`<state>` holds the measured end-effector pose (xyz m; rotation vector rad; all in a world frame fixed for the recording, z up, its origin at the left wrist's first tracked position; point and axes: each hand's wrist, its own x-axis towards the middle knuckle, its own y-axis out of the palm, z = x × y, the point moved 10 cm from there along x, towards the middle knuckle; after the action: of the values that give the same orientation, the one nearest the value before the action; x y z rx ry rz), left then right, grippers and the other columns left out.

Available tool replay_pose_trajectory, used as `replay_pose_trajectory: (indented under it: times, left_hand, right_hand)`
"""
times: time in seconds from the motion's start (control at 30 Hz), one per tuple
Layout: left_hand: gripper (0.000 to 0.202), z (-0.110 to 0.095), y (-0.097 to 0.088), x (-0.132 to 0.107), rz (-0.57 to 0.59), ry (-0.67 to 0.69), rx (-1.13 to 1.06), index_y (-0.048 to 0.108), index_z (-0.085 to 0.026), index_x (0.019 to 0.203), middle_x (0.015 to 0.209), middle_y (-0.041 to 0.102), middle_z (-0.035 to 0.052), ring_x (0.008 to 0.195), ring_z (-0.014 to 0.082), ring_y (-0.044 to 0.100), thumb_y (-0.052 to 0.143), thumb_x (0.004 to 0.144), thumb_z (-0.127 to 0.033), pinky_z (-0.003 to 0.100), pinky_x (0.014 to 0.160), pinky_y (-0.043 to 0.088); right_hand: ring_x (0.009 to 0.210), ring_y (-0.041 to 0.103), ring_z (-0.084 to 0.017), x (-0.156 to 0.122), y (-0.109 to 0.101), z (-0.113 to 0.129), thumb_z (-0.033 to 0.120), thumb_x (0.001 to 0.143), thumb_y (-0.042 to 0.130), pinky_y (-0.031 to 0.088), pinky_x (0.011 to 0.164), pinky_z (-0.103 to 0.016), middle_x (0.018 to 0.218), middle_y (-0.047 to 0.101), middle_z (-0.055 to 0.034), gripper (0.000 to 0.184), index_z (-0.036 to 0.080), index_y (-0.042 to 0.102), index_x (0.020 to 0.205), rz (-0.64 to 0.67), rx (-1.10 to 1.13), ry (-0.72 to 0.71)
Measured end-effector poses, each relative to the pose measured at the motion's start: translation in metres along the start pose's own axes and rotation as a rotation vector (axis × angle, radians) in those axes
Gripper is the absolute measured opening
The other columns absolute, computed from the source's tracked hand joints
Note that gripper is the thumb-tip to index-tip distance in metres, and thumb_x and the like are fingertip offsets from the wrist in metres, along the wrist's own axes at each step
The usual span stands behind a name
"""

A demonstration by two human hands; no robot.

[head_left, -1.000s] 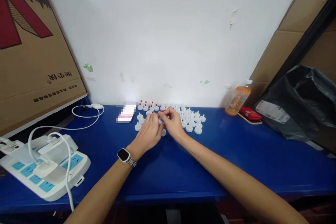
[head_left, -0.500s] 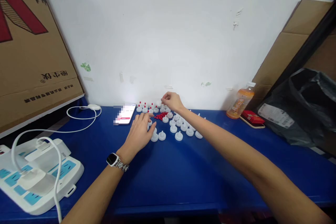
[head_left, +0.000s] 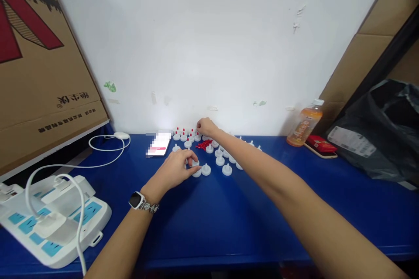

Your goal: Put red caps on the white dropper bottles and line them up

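Observation:
Several white plastic spout caps (head_left: 227, 169) stand on the blue table with their nozzles up. My left hand (head_left: 178, 166) is at the near left of the group, thumb and fingertips closed round one white spout cap (head_left: 195, 163). At the back, by the wall, my right hand (head_left: 207, 127) has its fingers pinched together beside the caps with red tips (head_left: 183, 135); whatever is between those fingers is hidden. Between the two hands lies a heap of small red tips (head_left: 203, 144). My right forearm covers part of the white caps.
A phone (head_left: 159, 144) with a lit screen lies left of the caps. A white power strip (head_left: 65, 226) with cables fills the near left. On the right are an orange drink bottle (head_left: 304, 126), a red box (head_left: 320, 144) on another phone, and a dark plastic bag (head_left: 373, 130).
My left hand has shifted down and closed its thumb and fingers on a white spout cap. My right hand has moved slightly left along the back row. The view has shifted slightly.

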<state>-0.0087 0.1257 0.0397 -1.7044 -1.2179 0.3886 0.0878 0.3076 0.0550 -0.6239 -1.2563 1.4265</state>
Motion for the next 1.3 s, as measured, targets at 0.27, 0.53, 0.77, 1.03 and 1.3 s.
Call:
replay_pose_trajectory:
  times: [0.27,0.53,0.77,1.03,1.3]
  left_hand:
    - [0.018,-0.002,0.001,0.001,0.038,0.040,-0.055,0.073,-0.022,0.085,0.082,0.071,0.0039,0.084,0.0208,0.061,0.062,0.086,-0.036,0.032,0.076,0.044]
    - [0.019,-0.022,-0.015,0.000,-0.152,0.141,-0.026,0.064,-0.022,0.089,0.105,0.065,0.0070,0.100,0.0246,0.058,0.053,0.092,-0.037,0.041,0.092,0.044]
    - [0.023,-0.020,-0.018,0.000,-0.202,0.024,-0.439,0.048,-0.022,0.102,0.113,0.068,0.0087,0.094,0.0200,0.064,0.043,0.099,-0.044,0.034,0.079,0.050]
    - [0.040,0.002,-0.005,0.008,-0.243,-0.054,-0.551,0.055,-0.019,0.108,0.095,0.063,0.0059,0.076,0.0147,0.057,0.035,0.100,-0.053,0.025,0.060,0.045]
    - [0.031,-0.005,-0.006,0.004,-0.193,-0.070,-0.515,0.052,-0.021,0.113,0.091,0.057,0.0008,0.062,0.0095,0.047,0.054,0.091,-0.042,0.022,0.054,0.039]
  right_hand:
    - [0.083,0.065,-0.018,-0.045,-0.033,0.006,0.029,0.091,0.055,0.045,0.076,-0.026,0.093,0.074,-0.0068,0.027,0.017,0.072,0.109,-0.087,0.078,-0.056]
    - [0.085,0.059,-0.019,-0.180,-0.062,0.035,0.033,0.090,0.060,0.038,0.084,-0.033,0.082,0.070,-0.0021,0.017,0.022,0.072,0.085,-0.211,0.301,-0.246]
    - [0.093,0.055,-0.021,-0.185,-0.066,0.014,0.028,0.092,0.055,0.032,0.087,-0.036,0.091,0.068,-0.0040,0.017,0.022,0.071,0.089,-0.235,0.187,-0.104]
    - [0.104,0.054,-0.029,-0.122,-0.033,0.028,0.024,0.087,0.059,0.031,0.088,-0.040,0.101,0.070,-0.0119,0.018,0.020,0.076,0.093,-0.007,-0.158,-0.181]
    - [0.106,0.055,-0.031,-0.099,-0.003,0.040,0.022,0.088,0.056,0.030,0.091,-0.043,0.105,0.071,-0.0183,0.022,0.013,0.075,0.093,0.037,-0.400,-0.238]
